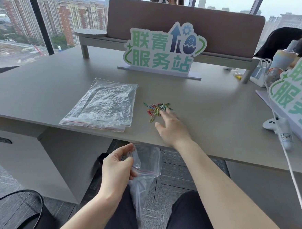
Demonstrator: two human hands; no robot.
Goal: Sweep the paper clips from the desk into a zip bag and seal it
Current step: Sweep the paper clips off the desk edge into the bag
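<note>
A small heap of coloured paper clips (156, 109) lies on the grey desk (209, 107), a little in from its front edge. My right hand (170, 128) rests flat on the desk just right of and below the heap, fingers apart, fingertips at the clips. Below the desk edge my left hand (118, 167) pinches the mouth of a clear zip bag (145, 174) with a red seal line; the bag hangs down between my knees.
A stack of spare clear zip bags (102, 104) lies left of the clips. A green-lettered sign (161, 50) stands at the back, a second sign (294, 99) and a white controller (278, 126) at the right. A white cable (291, 170) hangs over the right edge.
</note>
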